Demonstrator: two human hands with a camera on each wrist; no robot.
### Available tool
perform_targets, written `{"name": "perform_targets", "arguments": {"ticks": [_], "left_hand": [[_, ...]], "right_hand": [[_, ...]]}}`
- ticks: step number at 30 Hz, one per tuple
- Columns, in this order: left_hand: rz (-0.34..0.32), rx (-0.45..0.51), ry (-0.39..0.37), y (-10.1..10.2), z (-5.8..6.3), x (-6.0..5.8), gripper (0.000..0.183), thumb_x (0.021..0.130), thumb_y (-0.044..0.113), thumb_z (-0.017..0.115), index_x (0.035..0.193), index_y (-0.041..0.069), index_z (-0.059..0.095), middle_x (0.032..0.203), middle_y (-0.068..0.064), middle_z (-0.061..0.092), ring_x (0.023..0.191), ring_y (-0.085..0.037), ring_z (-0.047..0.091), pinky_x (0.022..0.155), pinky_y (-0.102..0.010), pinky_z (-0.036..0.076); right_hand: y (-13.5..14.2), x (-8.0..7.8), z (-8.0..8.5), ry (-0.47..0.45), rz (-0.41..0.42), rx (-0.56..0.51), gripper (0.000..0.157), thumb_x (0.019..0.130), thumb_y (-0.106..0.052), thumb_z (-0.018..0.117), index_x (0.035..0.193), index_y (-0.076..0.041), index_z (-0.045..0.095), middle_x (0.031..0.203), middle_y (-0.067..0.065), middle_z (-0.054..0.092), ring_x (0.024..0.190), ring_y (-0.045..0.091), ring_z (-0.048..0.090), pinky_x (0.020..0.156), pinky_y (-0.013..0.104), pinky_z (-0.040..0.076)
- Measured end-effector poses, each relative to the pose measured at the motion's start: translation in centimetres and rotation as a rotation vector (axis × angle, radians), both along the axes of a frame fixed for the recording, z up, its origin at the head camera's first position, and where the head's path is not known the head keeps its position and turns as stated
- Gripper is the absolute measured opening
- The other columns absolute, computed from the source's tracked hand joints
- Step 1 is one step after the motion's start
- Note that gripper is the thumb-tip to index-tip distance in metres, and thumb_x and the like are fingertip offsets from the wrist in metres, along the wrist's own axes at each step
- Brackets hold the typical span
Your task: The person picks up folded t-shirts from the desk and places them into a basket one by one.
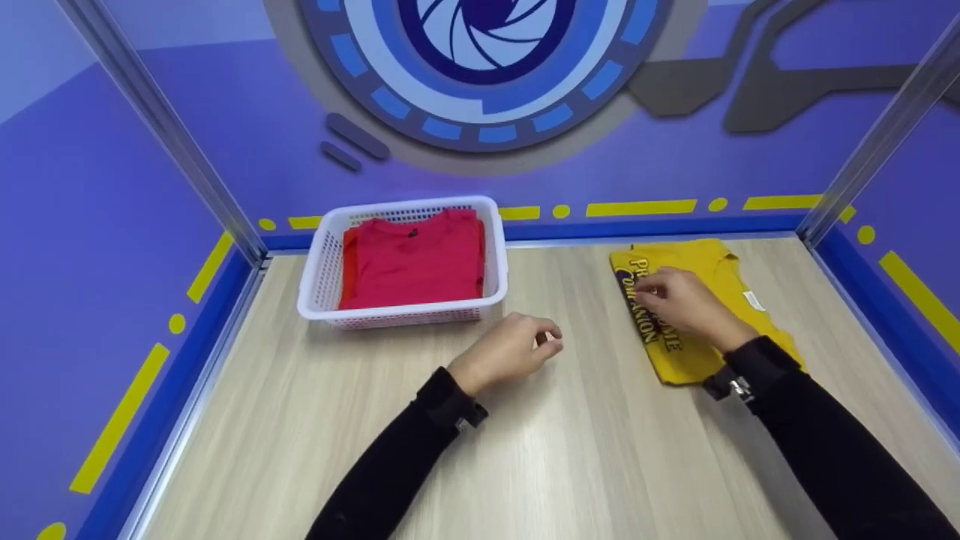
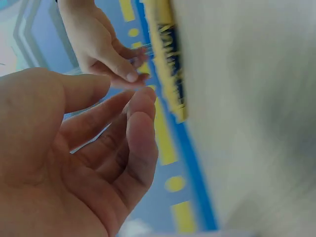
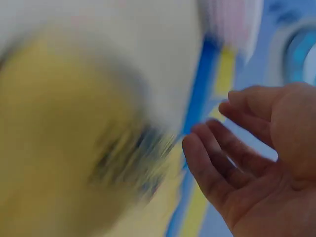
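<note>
A folded yellow T-shirt (image 1: 709, 262) with dark printed lettering and a white tag lies at the right on the table. My right hand (image 1: 686, 304) is over this shirt, its fingers loosely bent and nothing between them. In the right wrist view the fingers (image 3: 217, 163) show apart from the blurred yellow cloth. Over the middle of the table, between basket and shirt, is my left hand (image 1: 510, 349), relaxed and holding nothing. The left wrist view shows its thumb and fingers (image 2: 140, 133) slightly curled around bare air.
A white perforated basket (image 1: 315, 285) stands at the back left, holding a folded red T-shirt (image 1: 420, 262) on top of orange cloth (image 1: 350, 259). The wooden table (image 1: 570, 465) is bounded by blue-purple panels (image 1: 150, 225) at the back and both sides.
</note>
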State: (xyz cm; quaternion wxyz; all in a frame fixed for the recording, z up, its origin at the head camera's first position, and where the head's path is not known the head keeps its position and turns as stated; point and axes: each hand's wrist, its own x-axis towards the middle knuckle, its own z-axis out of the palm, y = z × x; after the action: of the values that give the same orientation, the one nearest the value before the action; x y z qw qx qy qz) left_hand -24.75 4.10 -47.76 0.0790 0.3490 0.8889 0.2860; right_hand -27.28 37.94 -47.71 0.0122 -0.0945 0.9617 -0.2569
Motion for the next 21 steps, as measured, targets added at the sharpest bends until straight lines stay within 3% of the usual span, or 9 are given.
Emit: {"name": "perform_targets", "arguments": {"ticks": [2,4,7,10,14,21], "left_hand": [[0.014,0.012,-0.052,0.3,-1.2,-0.3,0.031,0.112,0.032,0.064,0.131,0.013,0.079,0.104,-0.001,0.08,0.087,-0.007,0.068,0.08,-0.025,0.057],[0.024,0.014,-0.08,0.4,-1.9,-0.6,0.032,0.112,0.032,0.063,0.133,0.012,0.078,0.104,-0.001,0.08,0.088,-0.006,0.068,0.082,-0.025,0.057],[0.03,0.001,-0.079,0.4,-2.5,-0.8,0.031,0.112,0.032,0.063,0.131,0.014,0.079,0.106,-0.001,0.08,0.092,-0.008,0.069,0.085,-0.027,0.058],[0.031,-0.018,-0.067,0.2,-2.8,-0.8,0.03,0.112,0.031,0.063,0.128,0.014,0.081,0.108,-0.002,0.08,0.096,-0.01,0.07,0.088,-0.028,0.058],[0.016,-0.035,-0.048,0.2,-2.6,-0.7,0.029,0.112,0.031,0.062,0.126,0.014,0.081,0.109,-0.002,0.081,0.098,-0.012,0.071,0.089,-0.029,0.059],[-0.019,-0.053,-0.007,0.2,-2.5,-0.6,0.03,0.111,0.029,0.061,0.125,0.013,0.082,0.109,-0.002,0.081,0.097,-0.011,0.07,0.091,-0.029,0.059]], "right_hand": [[2.6,-0.2,-0.6,-0.04,-0.101,0.081,0.042,0.112,-0.023,0.063,0.143,0.004,0.069,0.136,0.03,0.063,0.118,0.044,0.064,0.105,0.063,0.054],[4.5,-0.3,-0.9,-0.109,-0.187,0.187,0.051,0.113,-0.028,0.06,0.148,0.009,0.061,0.139,0.036,0.052,0.116,0.048,0.06,0.101,0.065,0.053],[6.0,-0.3,-1.5,-0.207,-0.254,0.324,0.064,0.113,-0.037,0.058,0.152,0.014,0.051,0.139,0.041,0.042,0.115,0.053,0.053,0.097,0.066,0.052],[5.9,-0.4,-2.4,-0.253,-0.272,0.359,0.07,0.113,-0.043,0.056,0.15,0.016,0.05,0.135,0.043,0.042,0.116,0.055,0.048,0.095,0.067,0.05],[5.2,-1.0,-2.4,-0.226,-0.269,0.378,0.067,0.113,-0.042,0.055,0.144,0.017,0.054,0.132,0.043,0.043,0.118,0.058,0.046,0.097,0.07,0.049],[3.8,-2.2,-2.4,-0.209,-0.167,0.416,0.057,0.112,-0.036,0.056,0.141,0.012,0.059,0.13,0.037,0.049,0.112,0.051,0.049,0.096,0.065,0.05]]}}
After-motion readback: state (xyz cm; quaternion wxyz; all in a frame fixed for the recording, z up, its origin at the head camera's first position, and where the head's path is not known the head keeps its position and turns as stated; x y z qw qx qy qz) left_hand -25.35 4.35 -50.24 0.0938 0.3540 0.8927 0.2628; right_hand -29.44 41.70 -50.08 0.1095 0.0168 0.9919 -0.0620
